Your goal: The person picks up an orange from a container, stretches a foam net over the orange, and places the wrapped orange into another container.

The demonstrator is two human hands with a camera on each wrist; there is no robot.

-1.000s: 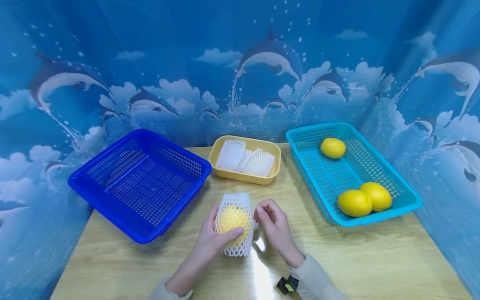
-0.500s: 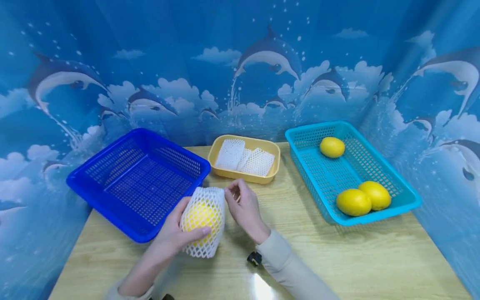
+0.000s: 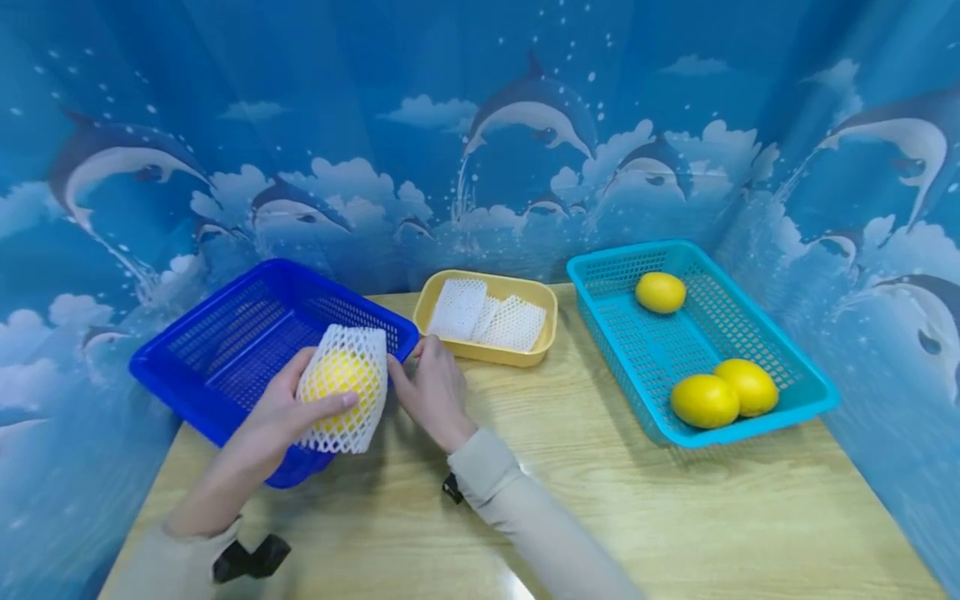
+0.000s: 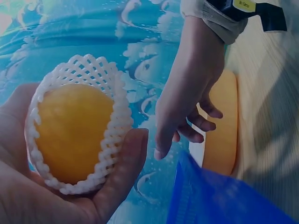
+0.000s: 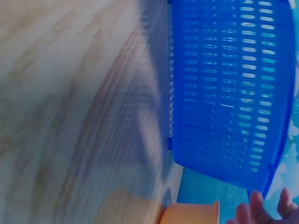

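Note:
My left hand (image 3: 273, 425) grips a lemon (image 4: 72, 135) wrapped in a white foam net sleeve (image 3: 358, 338), thumb across its front. In the head view the bundle is held up over the near right part of the blue basket (image 3: 168, 375). One end of the lemon shows bare in the left wrist view, through the sleeve's open end. My right hand (image 3: 437, 392) hovers by the basket's right corner, near the yellow tray (image 3: 495, 353). Its fingers (image 4: 201, 122) hang loosely bent and hold nothing. Whether it touches the rim I cannot tell.
The yellow tray at the back holds folded foam net sleeves (image 3: 517, 323). A turquoise basket (image 3: 626, 358) on the right contains one lemon (image 3: 661, 292) at the back and two lemons (image 3: 705, 401) at the front. Behind everything hangs a dolphin-print curtain (image 3: 450, 100).
My left hand has carried the sleeved lemon leftward and up, from the table's middle to over the blue basket. The right hand has moved left alongside it.

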